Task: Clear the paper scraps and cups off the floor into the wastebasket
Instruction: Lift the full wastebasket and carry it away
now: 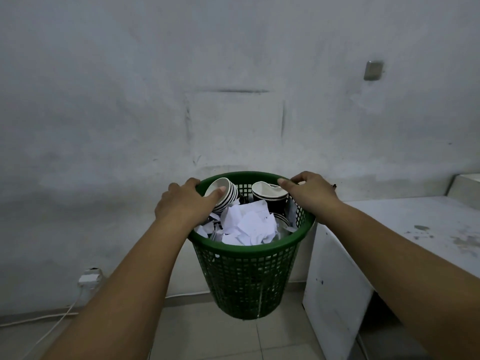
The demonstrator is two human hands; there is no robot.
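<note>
Grey wall behind, tiled floor (207, 333) below, white bench (405, 219) at right. Green wastebasket (246, 276) at centre frame, holding paper scraps (249, 224) and cups (268, 194). Left hand (185, 201) and right hand (309, 192) on opposite rim sides, fingers (217, 192) clamped on it.

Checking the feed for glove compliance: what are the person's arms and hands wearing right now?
Nothing visible. The left hand and right hand are bare, without gloves, and no rings or watch show. Both forearms are uncovered up to the frame's edge, so no sleeves appear in this view.
</note>
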